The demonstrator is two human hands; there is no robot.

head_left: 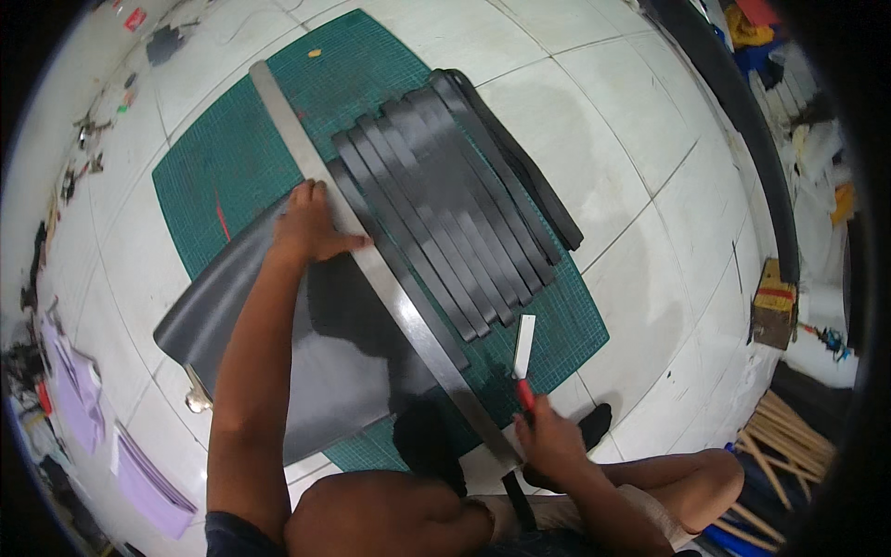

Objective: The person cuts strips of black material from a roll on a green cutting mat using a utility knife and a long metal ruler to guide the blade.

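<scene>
Under the left hand [316, 226], metal ruler [394, 295], grey sheet [334, 399], strips [445, 213] at right

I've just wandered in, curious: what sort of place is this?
Probably a small craft workshop: a green cutting mat on the tiled floor, a long metal ruler and overlapping dark strips.

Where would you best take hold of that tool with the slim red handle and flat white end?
Probably by the slim red handle, coming from the lower right: it points that way, toward the person, while the long flat white end points away. The right hand holds it there.
</scene>
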